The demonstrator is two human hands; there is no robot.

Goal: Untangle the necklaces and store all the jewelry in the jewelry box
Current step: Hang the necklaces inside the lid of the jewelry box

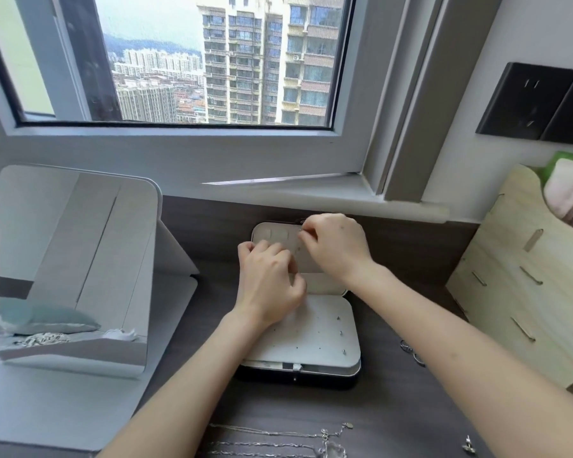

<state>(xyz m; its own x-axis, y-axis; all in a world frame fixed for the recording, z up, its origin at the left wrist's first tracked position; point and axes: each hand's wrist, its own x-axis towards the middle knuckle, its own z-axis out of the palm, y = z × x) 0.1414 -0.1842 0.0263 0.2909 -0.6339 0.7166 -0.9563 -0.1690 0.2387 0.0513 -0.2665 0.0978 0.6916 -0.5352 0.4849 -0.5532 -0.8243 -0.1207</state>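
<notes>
Necklaces (278, 439) lie on the desk (394, 424) at its near edge, well apart from both hands. Over the open jewelry box (315, 328) lid, the right hand (339, 246) pinches a small item (301, 233); the left hand (268, 282) curls beside it, its grasp unclear.

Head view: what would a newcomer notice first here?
The left hand and right hand meet with curled fingers over the open jewelry box at centre. Silver necklaces lie at the near edge. A standing mirror fills the left side, below a wide window.
</notes>
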